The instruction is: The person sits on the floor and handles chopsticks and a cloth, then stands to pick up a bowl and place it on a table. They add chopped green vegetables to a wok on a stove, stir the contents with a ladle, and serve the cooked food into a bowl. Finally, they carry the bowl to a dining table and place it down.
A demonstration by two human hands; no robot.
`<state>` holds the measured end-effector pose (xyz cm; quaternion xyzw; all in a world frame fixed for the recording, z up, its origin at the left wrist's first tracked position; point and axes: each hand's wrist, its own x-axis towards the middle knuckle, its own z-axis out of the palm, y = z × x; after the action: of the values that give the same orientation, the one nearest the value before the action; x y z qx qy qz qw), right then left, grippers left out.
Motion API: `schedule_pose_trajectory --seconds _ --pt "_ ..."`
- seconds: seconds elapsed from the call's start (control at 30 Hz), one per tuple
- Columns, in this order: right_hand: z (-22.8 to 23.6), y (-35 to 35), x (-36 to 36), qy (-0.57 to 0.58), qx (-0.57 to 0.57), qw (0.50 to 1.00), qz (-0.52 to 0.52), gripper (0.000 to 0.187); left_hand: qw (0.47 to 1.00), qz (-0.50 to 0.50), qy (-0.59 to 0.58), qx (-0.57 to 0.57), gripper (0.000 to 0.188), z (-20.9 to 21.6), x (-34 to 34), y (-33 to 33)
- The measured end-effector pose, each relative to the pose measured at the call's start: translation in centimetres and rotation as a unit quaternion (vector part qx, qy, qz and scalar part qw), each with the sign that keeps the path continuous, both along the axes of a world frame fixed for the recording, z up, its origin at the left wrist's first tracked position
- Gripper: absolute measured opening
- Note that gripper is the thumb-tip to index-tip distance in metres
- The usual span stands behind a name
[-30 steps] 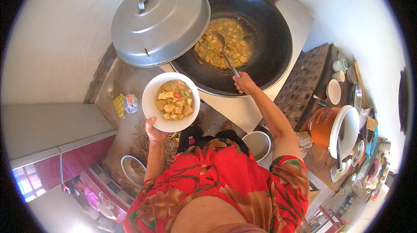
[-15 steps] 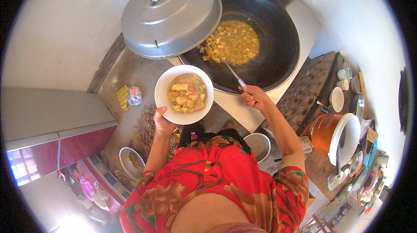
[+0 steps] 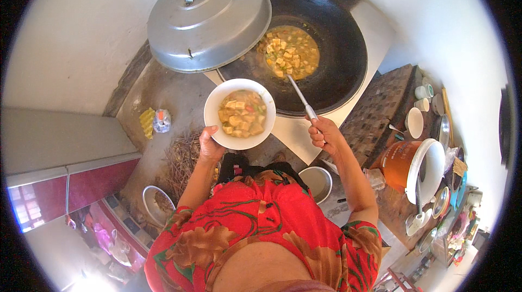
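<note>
My left hand [image 3: 211, 145] grips the lower left rim of a white bowl [image 3: 211, 111], thumb over the edge. Chunky stew with pale tofu-like cubes [image 3: 242, 114] partly fills this bowl, held level in front of the wok. In my right hand [image 3: 327, 133] is the handle of a metal ladle [image 3: 301, 96], fingers wrapped round it. The ladle's head sits among cubes in the stew [image 3: 304, 55] and is mostly covered by them. That stew pools at the bottom of a large black wok [image 3: 345, 47]. A domed metal lid [image 3: 209, 25] overlaps the wok's left side.
An orange bucket [image 3: 399, 160] stands at the right, with cups and a white bowl [image 3: 414, 123] behind it. Dry sticks [image 3: 182, 167] lie on the floor at the left, near a metal basin [image 3: 147, 205]. Another basin [image 3: 316, 184] is close to my body.
The bowl has shifted right and slightly up in my left hand. My right hand has moved a little right and down, and more cubes are gathered around the ladle's head.
</note>
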<state>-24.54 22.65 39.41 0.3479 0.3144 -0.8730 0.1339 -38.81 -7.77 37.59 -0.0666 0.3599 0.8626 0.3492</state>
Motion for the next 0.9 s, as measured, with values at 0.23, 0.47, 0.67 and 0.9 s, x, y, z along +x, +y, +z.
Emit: schedule_pose_trajectory --seconds 0.23,0.47,0.67,0.9 --pt "0.0 -0.1 1.4 -0.045 0.07 0.997 -0.011 0.016 1.0 -0.003 0.013 -0.015 0.07 -1.5 -0.3 1.4" --pt "2.3 1.3 3.6 -0.054 0.086 0.995 -0.02 0.019 0.996 -0.011 -0.012 -0.087 0.064 -2.6 -0.8 3.3" --pt "9.5 1.9 4.7 -0.016 0.126 0.992 -0.012 0.027 0.995 -0.05 0.0 -0.085 0.053 -3.6 -2.3 6.4" --pt "15.3 1.4 4.6 0.031 0.164 0.986 0.018 0.029 0.998 -0.04 0.014 -0.055 0.045 -4.6 -5.2 12.3"
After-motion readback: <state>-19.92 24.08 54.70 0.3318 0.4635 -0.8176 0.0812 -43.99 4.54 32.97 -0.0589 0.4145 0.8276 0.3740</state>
